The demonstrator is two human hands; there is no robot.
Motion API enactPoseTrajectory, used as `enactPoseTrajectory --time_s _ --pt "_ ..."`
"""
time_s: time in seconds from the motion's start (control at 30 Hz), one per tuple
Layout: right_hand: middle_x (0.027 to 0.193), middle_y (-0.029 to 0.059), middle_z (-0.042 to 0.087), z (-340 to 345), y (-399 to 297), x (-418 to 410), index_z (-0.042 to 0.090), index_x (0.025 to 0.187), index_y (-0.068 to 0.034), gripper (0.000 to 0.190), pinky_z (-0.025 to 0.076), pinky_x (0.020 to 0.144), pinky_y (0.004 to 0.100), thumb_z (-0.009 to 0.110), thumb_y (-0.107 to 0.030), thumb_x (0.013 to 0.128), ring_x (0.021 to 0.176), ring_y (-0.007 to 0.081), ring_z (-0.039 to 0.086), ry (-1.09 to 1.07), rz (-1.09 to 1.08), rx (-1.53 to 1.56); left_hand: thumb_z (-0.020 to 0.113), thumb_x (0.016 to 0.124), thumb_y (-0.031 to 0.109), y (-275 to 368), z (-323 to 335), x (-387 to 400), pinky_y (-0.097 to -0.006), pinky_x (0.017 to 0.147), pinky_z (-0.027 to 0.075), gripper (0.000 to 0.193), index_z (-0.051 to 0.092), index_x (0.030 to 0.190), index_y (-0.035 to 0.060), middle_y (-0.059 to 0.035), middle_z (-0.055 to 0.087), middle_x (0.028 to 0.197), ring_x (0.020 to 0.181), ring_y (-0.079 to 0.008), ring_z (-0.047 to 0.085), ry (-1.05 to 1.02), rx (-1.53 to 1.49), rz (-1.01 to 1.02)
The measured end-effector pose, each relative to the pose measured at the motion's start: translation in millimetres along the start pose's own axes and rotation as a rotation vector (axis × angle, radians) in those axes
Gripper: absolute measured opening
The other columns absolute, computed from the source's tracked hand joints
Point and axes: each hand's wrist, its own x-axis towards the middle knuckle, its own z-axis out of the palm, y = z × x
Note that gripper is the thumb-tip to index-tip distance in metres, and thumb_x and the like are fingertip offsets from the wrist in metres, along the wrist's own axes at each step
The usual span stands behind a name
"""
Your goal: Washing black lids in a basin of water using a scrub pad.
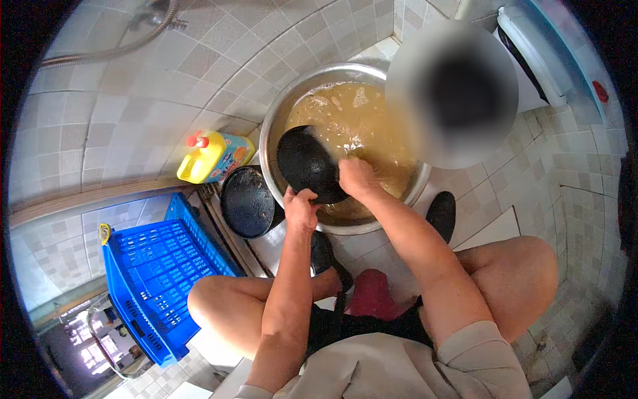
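Observation:
A round black pan [306, 162] is held tilted over the near left part of a large metal basin [269, 164]. My left hand [300, 208] grips the pan's near edge, thumb on top. My right hand [357, 178] is curled in a fist at the pan's right edge. Whether those fingers hold something is hidden, and a pale blur shows just above them. Cloudy yellow-brown water [359, 114] with patches of foam fills much of the basin.
A second black pan [247, 202] sits left of the basin, near a yellow detergent jug [214, 157] with a red cap. Farther left stands a blue plastic crate [159, 274]. A metal shower hose [119, 54] hangs on the tiled wall. A blurred patch hides the upper right.

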Motion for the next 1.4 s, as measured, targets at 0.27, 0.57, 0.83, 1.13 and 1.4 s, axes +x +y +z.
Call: enactPoseTrajectory --time_s 0.27,0.57,0.83,1.13,1.4 --pt "0.083 0.022 0.064 3.4 -28.8 1.0 0.062 0.086 -0.003 0.014 0.051 0.071 0.0498 0.056 -0.006 0.074 0.08 0.0403 0.063 0.086 -0.243 0.085 0.05 0.065 -0.009 2.2 -1.4 2.0 -0.0325 0.045 0.044 0.032 0.055 0.091 0.0092 -0.0033 0.061 0.083 0.067 -0.0202 0.059 0.078 -0.095 -0.066" --pt "0.098 0.0225 0.062 12.2 16.8 10.8 0.06 0.102 0.001 0.026 0.052 0.077 0.0473 0.054 -0.007 0.078 0.089 0.0399 0.063 0.087 0.125 -0.071 0.052 0.081 0.0 -20.3 -7.6 37.3 -0.0464 0.07 0.053 0.036 0.052 0.116 0.0102 -0.0091 0.059 0.111 0.095 -0.0284 0.061 -0.139 -0.276 -0.205" --pt "0.115 0.0286 0.05 18.9 -17.8 22.6 0.05 0.112 0.004 0.035 0.047 0.088 0.0472 0.053 -0.002 0.077 0.105 0.0424 0.055 -0.026 0.032 0.137 0.03 0.094 0.057 -20.7 -10.6 58.0 -0.053 0.104 0.031 0.063 0.043 0.136 0.0131 -0.0103 0.048 0.137 0.125 -0.0326 0.044 -0.312 -0.433 -0.408" --pt "0.098 0.024 0.058 52.5 -40.2 47.1 0.061 0.094 0.003 0.02 0.046 0.086 0.0466 0.059 -0.007 0.077 0.096 0.0403 0.055 0.17 -0.152 0.285 0.028 0.089 0.068 -32.3 -6.2 55.0 -0.0487 0.106 0.031 0.074 0.038 0.139 0.0138 -0.0103 0.044 0.139 0.127 -0.0305 0.041 -0.215 -0.327 -0.312" --pt "0.085 0.0275 0.063 14.5 -39.7 2.1 0.066 0.08 0.005 0.017 0.05 0.074 0.0464 0.054 0.0 0.07 0.084 0.0414 0.063 -0.315 -0.446 0.053 0.048 0.095 0.036 -35.8 -26.6 64.4 -0.0435 0.085 0.05 0.038 0.053 0.119 0.0068 -0.0118 0.062 0.109 0.098 -0.0279 0.061 -0.141 -0.294 -0.373"
